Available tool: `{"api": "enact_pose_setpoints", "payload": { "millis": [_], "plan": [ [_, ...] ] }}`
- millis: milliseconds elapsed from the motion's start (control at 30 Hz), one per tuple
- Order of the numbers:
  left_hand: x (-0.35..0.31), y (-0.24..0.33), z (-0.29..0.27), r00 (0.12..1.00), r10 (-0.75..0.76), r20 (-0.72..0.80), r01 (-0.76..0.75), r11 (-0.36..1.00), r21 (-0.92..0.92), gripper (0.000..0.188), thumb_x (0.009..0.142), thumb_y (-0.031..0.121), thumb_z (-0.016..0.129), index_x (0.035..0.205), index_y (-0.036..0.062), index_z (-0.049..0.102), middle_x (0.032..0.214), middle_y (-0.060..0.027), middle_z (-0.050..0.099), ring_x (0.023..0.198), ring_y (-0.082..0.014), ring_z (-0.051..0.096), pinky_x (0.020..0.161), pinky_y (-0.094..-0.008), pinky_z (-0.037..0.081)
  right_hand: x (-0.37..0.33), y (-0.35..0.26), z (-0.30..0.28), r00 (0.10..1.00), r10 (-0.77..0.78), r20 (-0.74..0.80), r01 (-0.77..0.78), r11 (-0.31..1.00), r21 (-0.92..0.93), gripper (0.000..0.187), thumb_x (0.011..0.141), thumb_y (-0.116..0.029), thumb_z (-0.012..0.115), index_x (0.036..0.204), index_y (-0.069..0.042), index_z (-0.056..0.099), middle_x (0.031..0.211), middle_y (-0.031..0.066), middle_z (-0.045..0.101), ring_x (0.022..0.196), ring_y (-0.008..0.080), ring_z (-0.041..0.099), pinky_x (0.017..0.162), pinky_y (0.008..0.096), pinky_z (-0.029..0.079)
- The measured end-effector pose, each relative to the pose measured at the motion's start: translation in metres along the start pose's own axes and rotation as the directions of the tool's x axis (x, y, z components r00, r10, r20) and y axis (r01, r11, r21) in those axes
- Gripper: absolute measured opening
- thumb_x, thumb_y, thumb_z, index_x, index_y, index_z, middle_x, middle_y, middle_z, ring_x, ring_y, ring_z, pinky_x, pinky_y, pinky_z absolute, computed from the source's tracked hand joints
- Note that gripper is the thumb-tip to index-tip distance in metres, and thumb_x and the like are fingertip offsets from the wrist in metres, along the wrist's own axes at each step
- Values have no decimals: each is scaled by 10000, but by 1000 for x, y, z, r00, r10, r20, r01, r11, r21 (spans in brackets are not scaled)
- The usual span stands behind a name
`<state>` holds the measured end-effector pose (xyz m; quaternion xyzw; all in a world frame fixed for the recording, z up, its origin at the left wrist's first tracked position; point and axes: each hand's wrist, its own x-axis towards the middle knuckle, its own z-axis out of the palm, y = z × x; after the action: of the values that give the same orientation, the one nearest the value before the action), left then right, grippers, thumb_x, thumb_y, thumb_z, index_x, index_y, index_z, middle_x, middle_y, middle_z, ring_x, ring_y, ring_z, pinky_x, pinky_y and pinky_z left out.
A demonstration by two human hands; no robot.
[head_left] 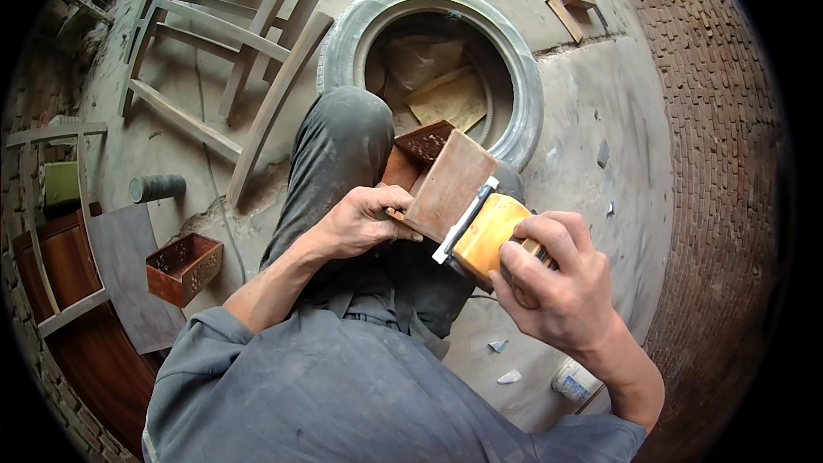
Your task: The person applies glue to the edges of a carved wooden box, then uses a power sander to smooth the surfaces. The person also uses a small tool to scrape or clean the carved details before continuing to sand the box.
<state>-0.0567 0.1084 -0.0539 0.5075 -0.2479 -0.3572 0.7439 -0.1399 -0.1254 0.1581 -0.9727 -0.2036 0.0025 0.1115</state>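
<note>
In front of my lap, my left hand [353, 225] is closed on the near left edge of a small wooden box [453, 187]. Its pale, scuffed flat side faces up, and carved reddish-brown inner faces show behind. My right hand [561, 279] wraps round a yellow power sander [487, 231]. The sander's narrow pad edge lies along the right side of the box, apparently touching it. What the pad's underside meets is hidden.
A tire [343, 39] lies beyond my knees, with sheets and scraps inside. Wooden frames [279, 107] stand at the far left. Near my left arm sits a carved reddish box [183, 270]. A white tub [574, 380] stands at lower right. A brick surface [711, 163] runs along the right.
</note>
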Motion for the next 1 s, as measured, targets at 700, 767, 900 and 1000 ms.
{"api": "enact_pose_setpoints", "payload": {
  "millis": [700,767,900,1000],
  "plan": [
    [-2,-14,-3,997,82,0,-82,996,45,285,917,-11,780,1199,28,764,1001,-56,729,941,-145,648,838,-293,511,41,-35,13,995,-97,-19,97,995,3,321,713,-121,857,988,-144,694,1112,50,628,977,295,652,622,366,566],
    [-2,-11,-2,997,73,-18,-73,997,11,298,907,4,801,1201,35,768,989,-44,730,935,-147,639,837,-301,504,37,-35,14,997,-69,-42,71,997,28,332,712,-119,861,997,-141,693,1109,54,628,979,297,652,628,371,565],
    [-3,-16,-1,993,114,-14,-111,986,123,344,872,45,851,1205,23,770,1024,-47,736,944,-151,630,870,-344,495,14,-23,4,999,32,-2,-32,999,30,350,721,-98,863,1026,-128,694,1114,69,628,972,302,649,672,383,569],
    [0,-10,0,995,96,-23,-95,994,55,342,859,8,848,1193,20,775,1030,-48,740,940,-154,633,867,-337,493,2,-14,-3,989,145,-8,-145,989,-2,272,742,-124,845,973,-151,705,1095,38,623,968,264,638,564,338,548]
  ]
}}
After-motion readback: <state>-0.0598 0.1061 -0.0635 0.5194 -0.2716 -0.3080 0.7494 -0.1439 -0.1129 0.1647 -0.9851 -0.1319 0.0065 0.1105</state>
